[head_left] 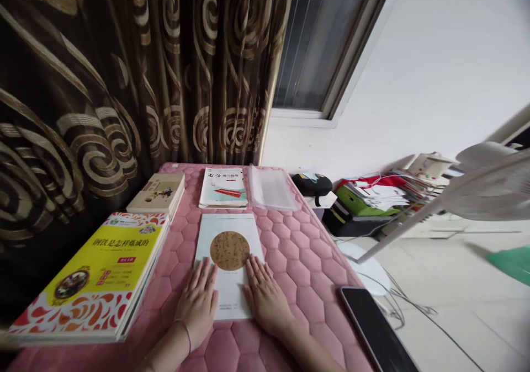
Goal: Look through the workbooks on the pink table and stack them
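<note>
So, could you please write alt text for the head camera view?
A person's left hand and right hand lie flat on a pale book with a brown circle, on a pink quilted surface. Books lie to the left and a phone to the right.

Under the fingers (202, 275), the pale booklet (230, 250) presents a smooth paper cover, matt in appearance, over pink quilted cloth (290, 250) of padded, uneven surface. Beyond the fingers, the translucent sleeves (273, 189) appear to be smooth, glossy plastic, and the curtain (207, 85) is cloth with a satin sheen. Left of the fingers, the yellow book (103, 275) has a smooth printed paper cover; to their right, the phone (375, 328) shows a smooth, glass-like face.
</note>
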Available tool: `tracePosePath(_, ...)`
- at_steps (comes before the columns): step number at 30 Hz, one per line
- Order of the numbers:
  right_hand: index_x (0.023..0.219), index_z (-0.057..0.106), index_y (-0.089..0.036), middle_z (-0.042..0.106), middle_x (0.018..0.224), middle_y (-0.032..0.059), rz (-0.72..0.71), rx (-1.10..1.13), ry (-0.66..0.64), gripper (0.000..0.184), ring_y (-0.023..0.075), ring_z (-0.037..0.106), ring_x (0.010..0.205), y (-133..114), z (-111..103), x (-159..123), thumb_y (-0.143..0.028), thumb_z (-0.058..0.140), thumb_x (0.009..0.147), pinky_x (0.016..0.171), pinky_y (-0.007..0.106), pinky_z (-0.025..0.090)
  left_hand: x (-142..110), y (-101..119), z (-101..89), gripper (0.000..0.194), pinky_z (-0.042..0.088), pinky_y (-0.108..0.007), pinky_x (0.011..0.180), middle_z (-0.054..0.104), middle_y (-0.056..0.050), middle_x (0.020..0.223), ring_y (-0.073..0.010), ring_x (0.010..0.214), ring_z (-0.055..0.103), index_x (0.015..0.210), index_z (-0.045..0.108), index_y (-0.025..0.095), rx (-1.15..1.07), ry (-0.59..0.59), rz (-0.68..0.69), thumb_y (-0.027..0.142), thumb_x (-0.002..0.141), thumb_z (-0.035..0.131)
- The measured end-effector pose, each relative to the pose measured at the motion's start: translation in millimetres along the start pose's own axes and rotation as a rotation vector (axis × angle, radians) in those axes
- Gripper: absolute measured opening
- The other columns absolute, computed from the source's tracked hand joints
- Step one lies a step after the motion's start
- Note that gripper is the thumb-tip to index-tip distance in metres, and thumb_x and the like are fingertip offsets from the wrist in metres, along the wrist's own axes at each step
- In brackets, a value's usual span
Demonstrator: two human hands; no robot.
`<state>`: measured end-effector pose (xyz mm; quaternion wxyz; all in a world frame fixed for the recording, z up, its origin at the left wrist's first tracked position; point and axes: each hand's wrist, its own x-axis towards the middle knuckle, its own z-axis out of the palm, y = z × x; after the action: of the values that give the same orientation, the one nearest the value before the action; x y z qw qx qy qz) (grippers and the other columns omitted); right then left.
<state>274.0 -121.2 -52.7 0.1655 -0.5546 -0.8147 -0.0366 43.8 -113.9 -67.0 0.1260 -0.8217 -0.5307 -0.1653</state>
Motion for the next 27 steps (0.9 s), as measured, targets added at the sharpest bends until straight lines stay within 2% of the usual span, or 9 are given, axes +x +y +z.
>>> tracePosePath(2, 0.147, 0.035, -0.008, 0.03, 0.153, 0.012, -0.008, -0.006, 0.011, 0.056, 0.0267, 0.028, 0.142, 0, 3, -1, -0.039, 0.029, 0.101, 0.114, 0.045, 0.033, 2, -5, -3.7, 0.047, 0.04, -0.042, 0.107, 0.048, -0.014, 0.145, -0.027, 0.134, 0.044, 0.132, 0.055, 0.014, -0.039, 0.006, -0.119, 0.019, 0.088, 0.04)
tracePosePath(4, 0.147, 0.035, -0.008, 0.03, 0.152, 0.0127, -0.016, -0.009, 0.021, 0.057, 0.0271, 0.03, 0.142, -2, 5, -1, -0.04, 0.03, 0.101, 0.114, 0.045, 0.034, 8, -14, -12.4, 0.039, 0.045, -0.042, 0.101, 0.058, -0.017, 0.131, -0.0269, 0.121, 0.055, 0.118, 0.063, 0.013, -0.102, -0.017, -0.255, 0.012, 0.084, 0.042)
tracePosePath(7, 0.147, 0.034, -0.006, 0.029, 0.152, 0.0145, -0.025, -0.015, 0.028, 0.058, 0.028, 0.031, 0.141, -3, 7, -1, -0.039, 0.032, 0.1, 0.114, 0.045, 0.034, 25, -30, -30.1, 0.025, 0.049, -0.039, 0.09, 0.068, -0.013, 0.101, -0.0244, 0.101, 0.063, 0.1, 0.066, 0.014, -0.246, -0.138, -0.417, 0.011, 0.08, 0.05)
tracePosePath(12, 0.147, 0.034, -0.006, 0.028, 0.152, 0.0146, -0.016, 0.001, 0.006, 0.057, 0.0282, 0.03, 0.141, -3, 6, 0, -0.038, 0.031, 0.1, 0.114, 0.046, 0.032, 53, -48, -45.3, 0.016, 0.047, -0.033, 0.081, 0.07, -0.011, 0.093, -0.0245, 0.093, 0.065, 0.087, 0.061, 0.014, -0.54, -0.349, -0.712, 0.02, 0.073, 0.062)
tracePosePath(15, 0.147, 0.034, -0.005, 0.027, 0.153, 0.015, 0.021, 0.037, -0.065, 0.057, 0.0286, 0.028, 0.142, -5, -1, 2, -0.038, 0.031, 0.1, 0.115, 0.047, 0.03, 59, -52, -44.0, 0.01, 0.045, -0.028, 0.065, 0.069, -0.004, 0.073, -0.0208, 0.075, 0.065, 0.072, 0.058, 0.017, -0.672, -0.432, -0.733, 0.024, 0.068, 0.065)
tracePosePath(19, 0.147, 0.033, -0.005, 0.024, 0.154, 0.0142, 0.097, 0.097, -0.216, 0.057, 0.0296, 0.024, 0.144, -12, -17, 10, -0.032, 0.035, 0.097, 0.117, 0.048, 0.026, 57, -53, -45.5, 0.024, 0.036, -0.026, 0.048, 0.056, 0.003, 0.049, -0.0161, 0.051, 0.054, 0.058, 0.053, 0.019, -0.814, -0.511, -0.753, 0.039, 0.064, 0.065)
tracePosePath(21, 0.147, 0.033, -0.003, 0.023, 0.154, 0.0157, 0.163, 0.115, -0.287, 0.059, 0.031, 0.022, 0.144, -18, -24, 18, -0.024, 0.04, 0.093, 0.117, 0.05, 0.024, 55, -50, -49.6, 0.03, 0.037, -0.026, 0.05, 0.059, 0.002, 0.053, -0.0159, 0.052, 0.055, 0.062, 0.057, 0.018, -1.065, -0.48, -0.782, 0.046, 0.059, 0.067)
tracePosePath(24, 0.145, 0.038, -0.002, 0.029, 0.154, 0.0177, 0.221, 0.194, -0.304, 0.061, 0.0319, 0.025, 0.143, -29, -29, 35, -0.015, 0.045, 0.086, 0.117, 0.048, 0.025, 59, -40, -59.9, 0.034, 0.042, -0.026, 0.058, 0.068, -0.002, 0.067, -0.0169, 0.064, 0.061, 0.069, 0.061, 0.017, -1.437, -0.324, -0.801, 0.046, 0.054, 0.069)
tracePosePath(27, 0.144, 0.041, -0.006, 0.037, 0.151, 0.0175, 0.202, 0.442, -0.223, 0.057, 0.0298, 0.031, 0.141, -41, -29, 59, -0.015, 0.043, 0.088, 0.115, 0.046, 0.029, 77, -32, -80.2, 0.029, 0.04, -0.024, 0.055, 0.066, 0.0, 0.065, -0.0145, 0.059, 0.057, 0.067, 0.058, 0.018, -1.516, -0.216, -0.775, 0.043, 0.055, 0.068)
